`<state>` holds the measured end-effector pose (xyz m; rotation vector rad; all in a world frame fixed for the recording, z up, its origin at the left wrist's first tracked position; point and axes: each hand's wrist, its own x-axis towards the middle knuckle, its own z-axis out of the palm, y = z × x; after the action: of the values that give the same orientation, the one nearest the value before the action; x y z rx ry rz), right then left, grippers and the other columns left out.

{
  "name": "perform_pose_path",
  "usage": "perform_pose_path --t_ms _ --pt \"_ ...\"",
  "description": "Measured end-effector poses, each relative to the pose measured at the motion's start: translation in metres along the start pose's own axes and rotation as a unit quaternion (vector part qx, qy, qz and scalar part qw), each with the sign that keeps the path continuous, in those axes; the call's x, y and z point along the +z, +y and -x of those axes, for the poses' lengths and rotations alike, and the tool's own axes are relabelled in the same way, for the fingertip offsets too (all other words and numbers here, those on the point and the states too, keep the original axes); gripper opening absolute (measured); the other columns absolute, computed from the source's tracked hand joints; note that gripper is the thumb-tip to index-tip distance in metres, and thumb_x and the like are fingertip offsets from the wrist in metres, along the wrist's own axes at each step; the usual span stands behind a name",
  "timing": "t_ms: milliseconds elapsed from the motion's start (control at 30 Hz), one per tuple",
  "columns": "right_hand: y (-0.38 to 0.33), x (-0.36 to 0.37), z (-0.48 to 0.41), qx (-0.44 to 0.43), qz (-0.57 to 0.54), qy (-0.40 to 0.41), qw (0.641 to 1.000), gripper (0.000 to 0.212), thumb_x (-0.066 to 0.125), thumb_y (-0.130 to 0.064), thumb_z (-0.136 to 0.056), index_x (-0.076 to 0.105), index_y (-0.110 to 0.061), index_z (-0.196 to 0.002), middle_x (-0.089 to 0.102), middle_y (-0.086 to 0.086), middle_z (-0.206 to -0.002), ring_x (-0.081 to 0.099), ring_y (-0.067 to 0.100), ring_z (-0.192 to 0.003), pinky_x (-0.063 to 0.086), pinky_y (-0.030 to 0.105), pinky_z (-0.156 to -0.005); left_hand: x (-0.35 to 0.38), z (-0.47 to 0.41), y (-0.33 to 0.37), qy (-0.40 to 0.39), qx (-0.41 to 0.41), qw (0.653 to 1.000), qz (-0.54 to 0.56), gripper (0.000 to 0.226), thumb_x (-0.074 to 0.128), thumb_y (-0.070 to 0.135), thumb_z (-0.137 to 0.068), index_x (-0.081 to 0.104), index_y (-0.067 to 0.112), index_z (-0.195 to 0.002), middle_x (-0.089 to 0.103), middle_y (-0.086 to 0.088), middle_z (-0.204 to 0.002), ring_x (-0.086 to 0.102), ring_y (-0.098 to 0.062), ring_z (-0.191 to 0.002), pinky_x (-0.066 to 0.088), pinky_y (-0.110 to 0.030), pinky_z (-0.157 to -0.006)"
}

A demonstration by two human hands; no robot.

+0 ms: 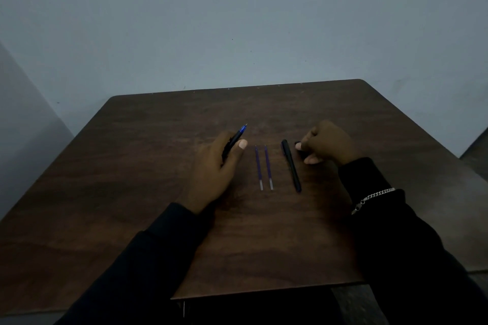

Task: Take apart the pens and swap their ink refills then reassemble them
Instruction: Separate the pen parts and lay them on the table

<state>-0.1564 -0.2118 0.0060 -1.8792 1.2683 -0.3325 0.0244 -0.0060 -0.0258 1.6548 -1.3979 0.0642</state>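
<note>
My left hand (216,166) rests on the table, closed around a black pen with a blue tip (239,134) that points away from me. Two thin blue ink refills (258,167) (268,167) lie side by side in the middle, between my hands. To their right a black pen barrel (290,163) lies on the table, untouched. My right hand (324,144) is curled just right of the barrel's far end, its fingertips pinching a small black piece (298,143) that is mostly hidden.
The dark wooden table (158,192) stands against a pale wall. Its far edge runs behind my hands and its near edge is close to my body. A chain bracelet (372,199) sits over my right sleeve.
</note>
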Motion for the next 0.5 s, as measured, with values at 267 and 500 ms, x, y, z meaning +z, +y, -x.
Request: perform_pose_path --t_ms 267,500 --pt "-0.0016 -0.0022 0.0020 0.020 -0.005 0.013 1.000 0.031 0.063 -0.013 -0.101 0.067 0.015 -0.113 0.072 0.020 -0.082 0.075 0.029 -0.064 0.064 0.050 -0.082 -0.0022 -0.0002 0.0044 -0.009 -0.012 1.000 -0.004 0.022 0.051 0.037 -0.111 0.059 0.028 -0.093 0.050 0.009 -0.064 0.052 -0.007 -0.059 0.037 -0.014 -0.053" --pt "-0.0024 -0.0086 0.0088 -0.052 0.024 0.082 0.995 0.032 0.061 -0.021 -0.103 0.069 0.008 -0.093 0.075 0.020 -0.083 0.073 0.017 -0.057 0.063 0.040 -0.070 -0.0017 0.0006 0.0044 -0.005 -0.011 1.000 0.002 0.030 0.048 0.037 -0.112 0.062 0.018 -0.093 0.054 0.003 -0.064 0.051 -0.010 -0.057 0.037 -0.017 -0.053"
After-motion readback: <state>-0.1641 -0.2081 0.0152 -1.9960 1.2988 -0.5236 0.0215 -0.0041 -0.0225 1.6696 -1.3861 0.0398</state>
